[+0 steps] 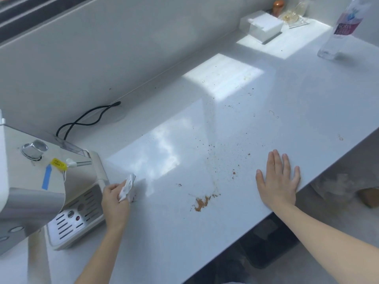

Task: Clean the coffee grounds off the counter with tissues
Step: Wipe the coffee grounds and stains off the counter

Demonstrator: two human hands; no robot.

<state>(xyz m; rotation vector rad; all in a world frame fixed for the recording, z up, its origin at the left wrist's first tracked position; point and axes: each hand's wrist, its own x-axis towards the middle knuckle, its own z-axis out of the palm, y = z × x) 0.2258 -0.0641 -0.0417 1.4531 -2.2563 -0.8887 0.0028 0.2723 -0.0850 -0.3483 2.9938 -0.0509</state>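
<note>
Within the curled left fingers (pixel 111 189), a crumpled white paper tissue (pixel 127 186) is clamped, low at the glossy white bench (pixel 164 232) beside the cream espresso machine (pixel 78 201). The right fingers (pixel 275 162) lie straight and apart, flat on the bench. Step in hand, as judged: wiping. The brown coffee-ground smear (pixel 202 202) lies between both hands. Next move: sweep the tissue rightward across it.

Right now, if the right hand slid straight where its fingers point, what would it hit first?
The right hand would probably cross faint coffee stains first; farther on, perhaps the white tissue box.
</note>
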